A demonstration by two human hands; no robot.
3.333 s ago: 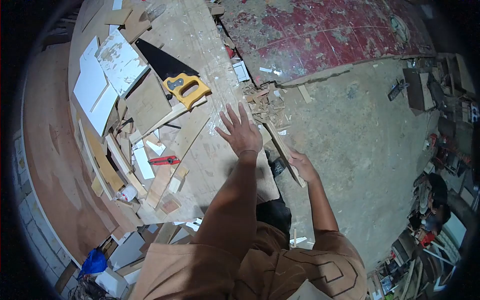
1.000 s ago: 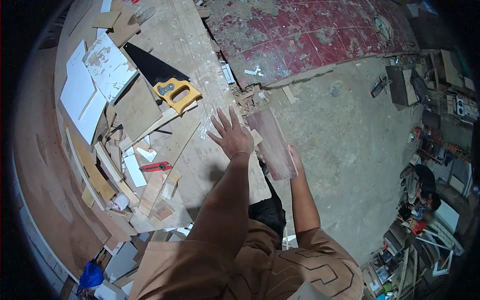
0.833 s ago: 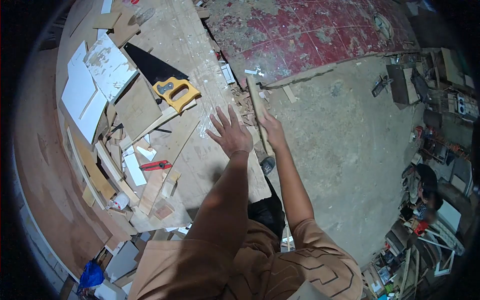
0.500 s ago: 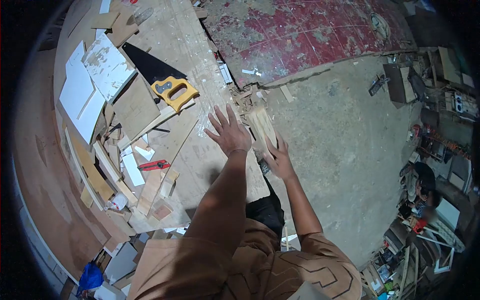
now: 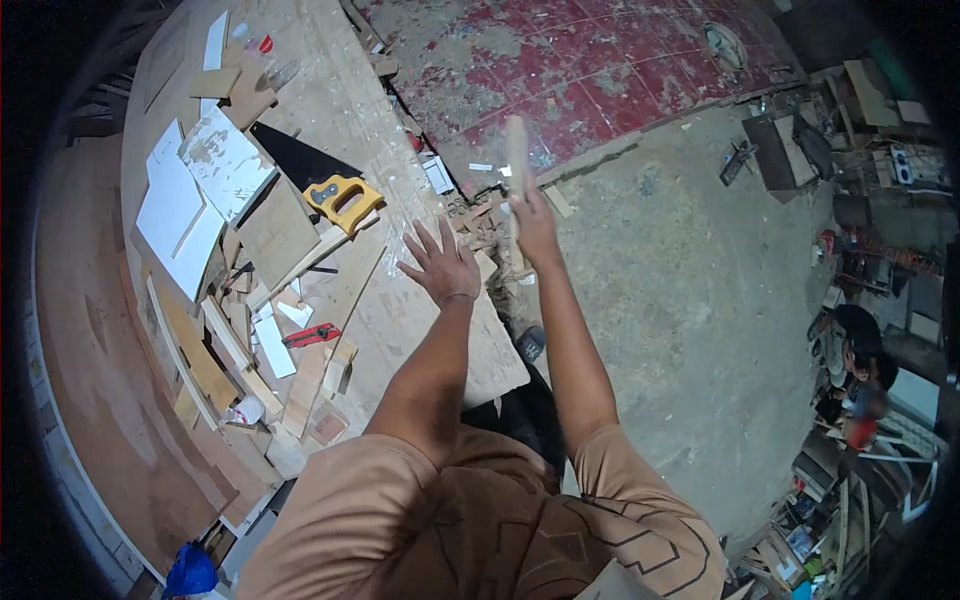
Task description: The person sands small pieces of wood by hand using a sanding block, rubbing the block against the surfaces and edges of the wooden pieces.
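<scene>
My left hand point(image 5: 445, 268) lies flat with fingers spread on the wooden worktable point(image 5: 390, 330), close to its right edge. A small pale wood offcut point(image 5: 485, 266) shows at that edge, just beside this hand. My right hand point(image 5: 535, 232) is closed around a light piece of wood point(image 5: 517, 150), held out past the table's edge over the floor. The wood is seen nearly edge-on and blurred by motion. Up and left of my left hand lies a handsaw point(image 5: 345, 203) with a yellow handle. A red utility knife point(image 5: 312, 335) rests further left on the table.
White boards point(image 5: 185, 220) and wood scraps crowd the table's left side. Broken wood bits point(image 5: 480, 218) lie on the floor beside the table. Red tiled flooring point(image 5: 600, 80) is beyond. A person point(image 5: 865, 345) is among clutter at the far right.
My right hand has lifted the piece of wood upward in view and turned it more edge-on. My left hand stays spread on the table. The view has shifted slightly.
</scene>
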